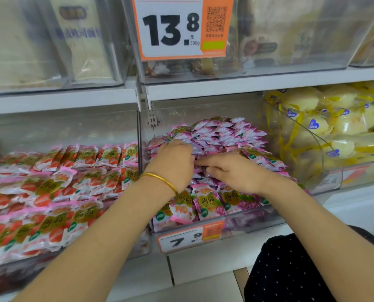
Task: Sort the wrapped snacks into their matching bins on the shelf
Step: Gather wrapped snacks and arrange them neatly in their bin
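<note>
Nearest to me, below and to the right of the middle bin [266, 211], is my dark dotted clothing [301, 269]. On the front wall of that bin hangs an orange-and-white price tag [190, 237] reading 7.9. Both my arms reach into the bin. My left hand [170, 166], with a gold bracelet [160, 179] at the wrist, lies on the purple wrapped snacks [225, 134]. Its fingers bend down among the packets, and I cannot tell whether they grip one. My right hand [234, 173] lies just beside it, fingers [203, 162] stretched flat across the packets and pointing toward the left hand, almost touching it. The purple snacks fill the bin, standing in rows at the front and heaped in a mound behind my hands. Left of the middle bin, a clear bin [62, 127] holds red strawberry-printed snacks [51, 188] in leaning rows. Right of it, another clear bin [331, 177] holds pale yellow wrapped snacks [334, 118] with blue heart labels. Above the middle bin runs a white shelf edge [247, 88], and above that hangs a large price tag [177, 27] reading 13.8, fixed to an upper bin [290, 62] whose contents are blurred.
</note>
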The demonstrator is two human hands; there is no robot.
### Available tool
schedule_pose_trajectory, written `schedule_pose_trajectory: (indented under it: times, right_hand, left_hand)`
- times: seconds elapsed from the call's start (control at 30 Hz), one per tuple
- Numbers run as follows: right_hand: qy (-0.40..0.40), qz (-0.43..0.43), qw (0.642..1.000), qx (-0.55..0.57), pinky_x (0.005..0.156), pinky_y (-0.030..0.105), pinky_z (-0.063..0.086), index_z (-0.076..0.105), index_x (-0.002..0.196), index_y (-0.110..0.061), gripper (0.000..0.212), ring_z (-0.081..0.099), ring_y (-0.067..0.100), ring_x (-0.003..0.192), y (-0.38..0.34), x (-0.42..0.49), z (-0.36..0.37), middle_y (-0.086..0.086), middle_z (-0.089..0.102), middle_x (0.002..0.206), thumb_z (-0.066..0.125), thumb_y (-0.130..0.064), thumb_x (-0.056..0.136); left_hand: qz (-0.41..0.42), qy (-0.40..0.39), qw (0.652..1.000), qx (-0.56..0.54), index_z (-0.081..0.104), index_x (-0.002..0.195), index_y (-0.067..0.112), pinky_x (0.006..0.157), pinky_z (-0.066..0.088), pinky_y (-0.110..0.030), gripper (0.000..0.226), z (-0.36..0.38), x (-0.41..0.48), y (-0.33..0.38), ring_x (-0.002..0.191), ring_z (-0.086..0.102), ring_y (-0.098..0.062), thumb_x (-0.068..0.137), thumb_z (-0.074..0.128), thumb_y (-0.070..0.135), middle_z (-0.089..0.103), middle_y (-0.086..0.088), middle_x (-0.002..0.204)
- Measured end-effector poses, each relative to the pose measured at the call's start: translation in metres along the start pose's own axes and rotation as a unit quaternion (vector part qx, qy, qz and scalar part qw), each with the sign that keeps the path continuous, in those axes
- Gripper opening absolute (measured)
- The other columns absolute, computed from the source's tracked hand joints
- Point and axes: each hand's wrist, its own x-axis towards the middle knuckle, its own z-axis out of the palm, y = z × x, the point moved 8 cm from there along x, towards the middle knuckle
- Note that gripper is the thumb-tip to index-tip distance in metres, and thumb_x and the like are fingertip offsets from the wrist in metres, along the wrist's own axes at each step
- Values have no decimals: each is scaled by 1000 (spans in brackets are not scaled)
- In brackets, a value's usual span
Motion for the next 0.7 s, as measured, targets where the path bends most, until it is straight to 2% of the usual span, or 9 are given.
schedule_pose_trajectory:
  times: [0.07,0.13,0.2,0.27,0.33,0.43,0.6,0.7]
  right_hand:
    - [70,1,998,-7,97,23,36,54,132,-19,37,53,17,117,-3,-15,-12,1,59,129,49,-15,96]
    - [164,13,986,1,88,27,44,65,116,-18,27,58,17,101,-6,-38,-32,1,67,110,53,-23,93]
    - [191,1,982,-5,76,35,48,71,94,-19,30,59,15,85,-15,-62,-35,-2,67,88,51,-42,89]
    - [190,-19,981,-30,66,35,47,69,80,-21,42,55,14,72,-22,-82,-26,-6,61,72,46,-55,85]
    - [185,-26,982,-43,66,37,48,69,77,-24,45,56,16,71,-20,-91,-14,-7,60,70,46,-62,83]
    - [183,-32,983,-15,69,41,47,68,75,-28,44,57,18,73,-13,-98,-8,-10,62,75,46,-65,82]
    - [232,-18,971,-50,70,29,30,68,72,-27,30,55,10,73,-9,-108,-8,-14,59,70,54,-54,76]
    - [260,-10,965,-14,75,23,24,68,69,-28,28,47,0,75,-4,-109,-8,-22,53,69,56,-53,75]
  left_hand:
    - [51,57,997,-16,59,111,5,100,36,-36,25,-17,-22,9,111,49,-26,95,44,18,55,-9,115]
    - [93,110,990,-1,64,107,7,98,43,-39,26,-26,-50,14,106,54,-27,93,46,21,60,-8,110]
    - [123,139,982,28,69,101,8,89,51,-36,35,-22,-79,20,98,62,-27,90,43,29,66,-7,104]
    - [147,124,981,38,71,98,10,83,55,-36,44,-7,-98,29,95,64,-26,88,37,36,68,-5,102]
    - [172,100,979,46,70,99,11,80,56,-39,44,9,-105,40,98,63,-26,89,35,37,67,-4,103]
    - [191,118,972,64,72,92,15,76,56,-36,40,20,-106,46,99,64,-25,86,39,36,68,-3,103]
    - [203,158,964,67,71,87,20,78,52,-32,34,21,-110,49,105,60,-23,86,41,35,68,0,106]
    - [209,189,958,56,70,85,20,81,51,-34,32,18,-110,48,109,51,-22,86,42,35,67,-1,108]
